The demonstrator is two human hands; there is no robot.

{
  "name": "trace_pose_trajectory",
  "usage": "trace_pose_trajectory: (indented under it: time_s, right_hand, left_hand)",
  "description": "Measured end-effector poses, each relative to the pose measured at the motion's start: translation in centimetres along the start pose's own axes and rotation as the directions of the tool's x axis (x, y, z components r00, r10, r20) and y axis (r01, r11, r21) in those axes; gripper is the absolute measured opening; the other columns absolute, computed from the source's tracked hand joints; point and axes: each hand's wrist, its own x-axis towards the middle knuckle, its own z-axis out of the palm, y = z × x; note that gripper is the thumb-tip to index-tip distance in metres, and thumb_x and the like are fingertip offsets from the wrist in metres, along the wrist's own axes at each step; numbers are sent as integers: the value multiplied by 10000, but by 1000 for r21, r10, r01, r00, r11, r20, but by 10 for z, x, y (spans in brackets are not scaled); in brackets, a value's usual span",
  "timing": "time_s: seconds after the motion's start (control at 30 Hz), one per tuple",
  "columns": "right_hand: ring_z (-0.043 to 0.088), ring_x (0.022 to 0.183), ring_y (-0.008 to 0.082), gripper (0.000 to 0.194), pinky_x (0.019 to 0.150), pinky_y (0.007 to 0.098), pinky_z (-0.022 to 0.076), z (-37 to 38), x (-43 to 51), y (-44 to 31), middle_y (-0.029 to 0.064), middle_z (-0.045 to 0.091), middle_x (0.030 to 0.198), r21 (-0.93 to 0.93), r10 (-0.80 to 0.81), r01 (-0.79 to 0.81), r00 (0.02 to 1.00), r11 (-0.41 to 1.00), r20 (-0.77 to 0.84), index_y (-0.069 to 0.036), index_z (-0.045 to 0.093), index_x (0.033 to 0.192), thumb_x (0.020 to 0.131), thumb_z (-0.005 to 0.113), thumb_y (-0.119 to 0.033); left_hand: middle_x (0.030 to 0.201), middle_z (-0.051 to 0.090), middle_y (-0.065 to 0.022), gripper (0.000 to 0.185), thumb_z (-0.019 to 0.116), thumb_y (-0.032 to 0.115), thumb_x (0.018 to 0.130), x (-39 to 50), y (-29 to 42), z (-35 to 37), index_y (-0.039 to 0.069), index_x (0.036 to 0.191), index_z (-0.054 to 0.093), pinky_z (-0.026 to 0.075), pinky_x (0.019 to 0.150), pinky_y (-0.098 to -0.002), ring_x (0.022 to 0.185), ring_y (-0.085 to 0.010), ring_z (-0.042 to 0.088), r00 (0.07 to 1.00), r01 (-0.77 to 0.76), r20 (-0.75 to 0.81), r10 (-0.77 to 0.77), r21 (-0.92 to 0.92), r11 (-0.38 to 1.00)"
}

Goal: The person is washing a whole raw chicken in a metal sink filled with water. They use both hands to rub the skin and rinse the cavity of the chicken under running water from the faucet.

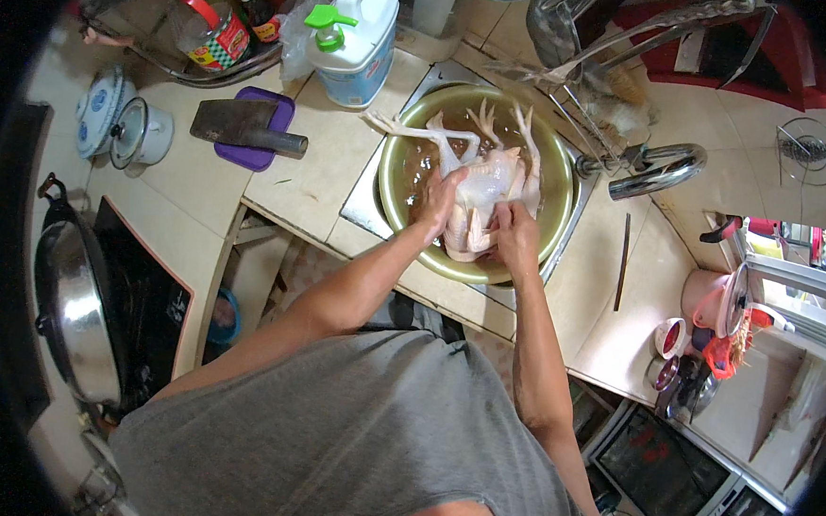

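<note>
A plucked whole bird, with its clawed feet pointing away from me, lies in a wide metal basin set over the sink. Brownish water surrounds it, and more than one bird may be there, as several legs show. My left hand grips the bird's left side near a leg. At its lower right, the fingers of my right hand are closed on the skin or wing. Parts of the fingers of both hands are hidden against the bird.
Left of the basin, a cleaver rests on a purple board. A pump jug stands behind. The curved faucet and a dark stick are right. A lidded wok sits far left; bowls stand far right.
</note>
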Motion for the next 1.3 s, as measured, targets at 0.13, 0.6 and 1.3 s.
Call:
trace_pose_trajectory:
  time_s: [0.13, 0.6, 1.3]
  right_hand:
    - [698, 760, 406, 330, 712, 474, 533, 9, 24, 0, 228, 698, 809, -46, -67, 66, 997, 997, -25, 2, 629, 956, 1074, 554, -296]
    - [690, 755, 347, 336, 719, 469, 529, -22, 48, -34, 209, 715, 848, -256, -99, 88, 995, 963, -32, -15, 656, 1000, 1016, 662, -351]
    - [689, 785, 404, 172, 718, 471, 537, 11, 76, -55, 235, 705, 865, -201, -381, 428, 894, 881, 235, -42, 675, 968, 990, 658, -212]
  left_hand:
    - [1275, 686, -189, 602, 676, 356, 927, 1, 9, 1, -39, 1373, 591, 466, 1033, -408, 1143, -312, 637, 999, 23, 22, -23, -17, 1000]
    - [1518, 515, -298, 825, 646, 424, 949, -19, 31, 6, -88, 1548, 399, 350, 1201, -427, 1413, -384, 497, 997, 49, -79, -22, 349, 936]
    - [1435, 578, -296, 709, 644, 132, 927, -21, 22, 11, -19, 1567, 380, 427, 1133, -460, 1329, -445, 566, 991, -87, -36, 128, 553, 829]
